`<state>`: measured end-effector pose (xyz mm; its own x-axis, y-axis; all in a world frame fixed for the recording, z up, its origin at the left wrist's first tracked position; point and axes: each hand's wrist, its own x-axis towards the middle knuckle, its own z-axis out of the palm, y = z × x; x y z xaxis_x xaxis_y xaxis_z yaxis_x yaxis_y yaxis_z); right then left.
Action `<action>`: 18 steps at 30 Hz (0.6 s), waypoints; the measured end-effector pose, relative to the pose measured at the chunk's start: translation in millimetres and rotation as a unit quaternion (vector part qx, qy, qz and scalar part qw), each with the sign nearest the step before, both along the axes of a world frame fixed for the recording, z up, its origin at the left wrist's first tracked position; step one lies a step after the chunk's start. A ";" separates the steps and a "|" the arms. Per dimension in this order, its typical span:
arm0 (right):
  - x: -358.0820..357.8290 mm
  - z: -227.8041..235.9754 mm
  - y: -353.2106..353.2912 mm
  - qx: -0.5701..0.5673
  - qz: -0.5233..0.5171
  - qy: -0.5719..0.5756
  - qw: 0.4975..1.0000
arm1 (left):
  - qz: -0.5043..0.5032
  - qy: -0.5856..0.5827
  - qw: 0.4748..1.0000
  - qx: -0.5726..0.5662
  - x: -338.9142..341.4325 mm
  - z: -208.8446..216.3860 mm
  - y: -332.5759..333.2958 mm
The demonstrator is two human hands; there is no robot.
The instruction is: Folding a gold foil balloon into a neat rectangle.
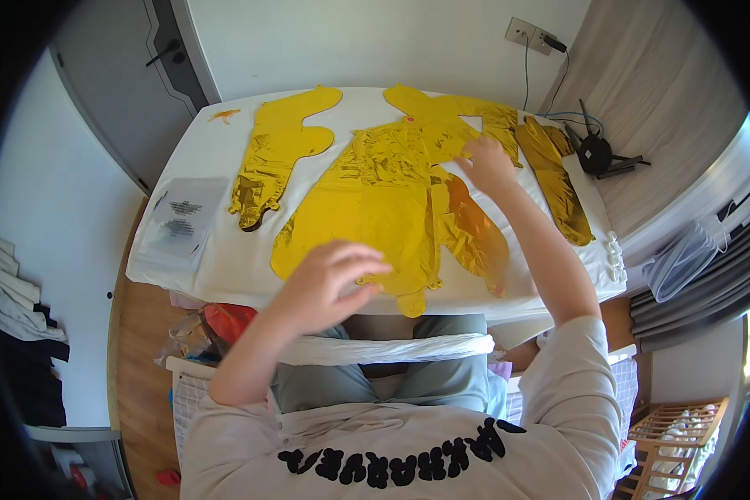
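A large flat gold foil balloon [333,237] lies uninflated and wrinkled across the middle of a white-covered table [212,271]. My right hand [487,164] is over its upper right part, fingers apart; whether the fingertips touch the foil I cannot tell. Above the near left part of the foil, my left hand [329,283] is raised with its thumb and fingers spread and nothing between them. A second gold foil piece [283,142] with rounded lobes lies to the left. Along the right edge lies a darker, creased gold foil piece [558,187].
A clear plastic bag [179,229] lies at the table's left. At the right stands a black router [596,154], with cables running to a wall socket [529,36]. A small orange scrap [224,116] is at the far left corner. White bunched material [392,350] crosses my lap.
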<state>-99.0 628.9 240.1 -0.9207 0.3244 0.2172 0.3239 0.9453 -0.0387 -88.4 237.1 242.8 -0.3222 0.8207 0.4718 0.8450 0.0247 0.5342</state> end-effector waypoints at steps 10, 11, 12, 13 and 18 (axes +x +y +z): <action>69.5 -37.4 -29.1 -0.096 0.258 0.096 0.957 | 0.015 0.065 0.970 -0.234 -156.7 -17.8 84.1; 70.3 -38.5 -28.1 -0.100 0.255 0.087 0.958 | -0.013 0.057 0.965 -0.254 -163.5 -21.6 91.0; 70.9 -39.1 -27.4 -0.104 0.253 0.078 0.959 | -0.015 0.060 0.965 -0.253 -168.3 -26.9 94.9; 71.8 -39.6 -27.2 -0.103 0.252 0.080 0.959 | -0.012 0.040 0.965 -0.259 -173.3 -32.1 97.7; 75.0 -35.2 -29.6 -0.109 0.248 0.064 0.960 | 0.014 0.024 0.964 -0.266 -173.0 -35.8 96.6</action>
<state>-23.9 599.3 205.0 -0.9436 -0.0968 0.3165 -0.1854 0.9468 -0.2631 -261.4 333.7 207.0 -0.3368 0.9416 0.0026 0.8635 0.3077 0.3997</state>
